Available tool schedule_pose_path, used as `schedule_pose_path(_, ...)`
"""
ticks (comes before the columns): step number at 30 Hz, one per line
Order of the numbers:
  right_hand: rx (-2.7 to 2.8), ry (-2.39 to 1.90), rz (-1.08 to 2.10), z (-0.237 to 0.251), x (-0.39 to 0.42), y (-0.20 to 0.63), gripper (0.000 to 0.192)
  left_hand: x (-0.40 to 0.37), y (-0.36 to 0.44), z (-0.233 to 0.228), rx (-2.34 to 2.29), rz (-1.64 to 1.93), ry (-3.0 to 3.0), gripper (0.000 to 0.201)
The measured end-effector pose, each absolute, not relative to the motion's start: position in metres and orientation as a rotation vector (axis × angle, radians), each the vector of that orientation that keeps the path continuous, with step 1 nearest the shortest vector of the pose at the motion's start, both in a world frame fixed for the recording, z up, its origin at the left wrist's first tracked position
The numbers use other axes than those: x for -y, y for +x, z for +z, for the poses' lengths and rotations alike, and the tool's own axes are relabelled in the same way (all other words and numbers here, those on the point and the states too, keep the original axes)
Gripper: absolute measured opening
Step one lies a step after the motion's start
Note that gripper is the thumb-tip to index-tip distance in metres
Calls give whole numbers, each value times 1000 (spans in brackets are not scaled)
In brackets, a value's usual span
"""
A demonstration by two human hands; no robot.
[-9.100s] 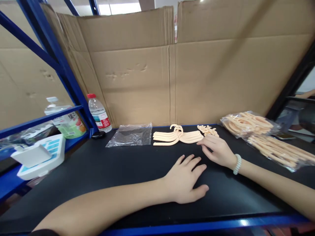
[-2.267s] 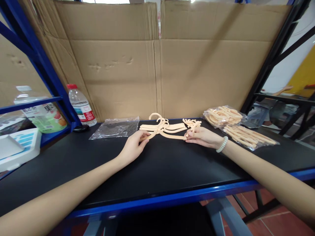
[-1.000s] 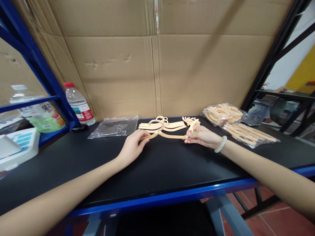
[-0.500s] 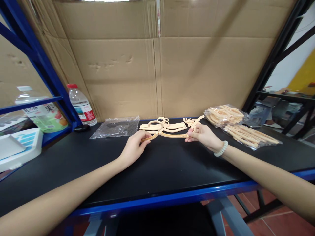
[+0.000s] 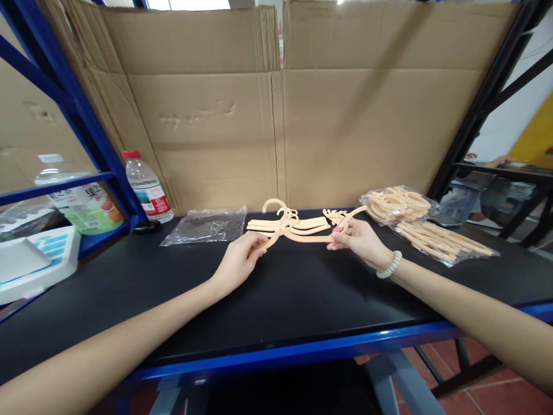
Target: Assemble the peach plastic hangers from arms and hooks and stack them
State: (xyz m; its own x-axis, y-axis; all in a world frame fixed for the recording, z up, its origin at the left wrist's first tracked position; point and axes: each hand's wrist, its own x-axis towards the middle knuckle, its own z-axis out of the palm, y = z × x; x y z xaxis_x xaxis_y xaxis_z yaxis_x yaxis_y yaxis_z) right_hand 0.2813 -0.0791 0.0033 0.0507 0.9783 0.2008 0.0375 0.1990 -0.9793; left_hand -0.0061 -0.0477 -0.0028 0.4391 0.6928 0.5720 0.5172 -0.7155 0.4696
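A peach-coloured plastic clothes hanger is stretched between my two hands, its hook rising at the top. My left hand pinches its left arm between thumb and fingers. With thumb and fingertips, my right hand grips the right end. A curved peach strip sticks up out of that hand; its join with the hanger is hidden by my fingers. Right behind lie several similar hangers on the black table, stacked with their hooks together. Small peach branched pieces lie beyond my right hand.
Bagged curved peach parts and bagged straight ones lie at the right. A flat clear plastic bag lies back left, near a red-capped bottle. Cardboard walls the back; a blue frame stands left.
The hanger has tipped so that its hook now stands higher and more upright. Both hands keep their grip in nearly the same place. The view has shifted slightly.
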Motion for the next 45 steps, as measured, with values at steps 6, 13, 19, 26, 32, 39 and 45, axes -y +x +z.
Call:
schedule_pose_path(6,1256,-1064,1069,5,79,282,37,47,-5,-2,-1077,1119,2393,14)
schedule_pose_path(13,1203,-951,1171,7,76,286,35,42,-9,4,-1082,1132,2362,16)
schedule_pose_path(19,1149,-888,1189,7,67,300,25,40,-14,13,-1137,1105,2428,20)
schedule_pose_path(26,1253,-1024,1075,8,52,332,29,35,-26,26,-1121,817,2775,10)
schedule_pose_path(32,1844,-1270,953,21,50,361,33,39,-33,39,-854,373,2946,13)
schedule_pose_path(39,2357,-1423,794,22,49,365,38,45,-31,41,-826,223,2949,16)
schedule_pose_path(45,2442,-1432,825,21,48,371,38,41,-35,44,-818,216,2951,21)
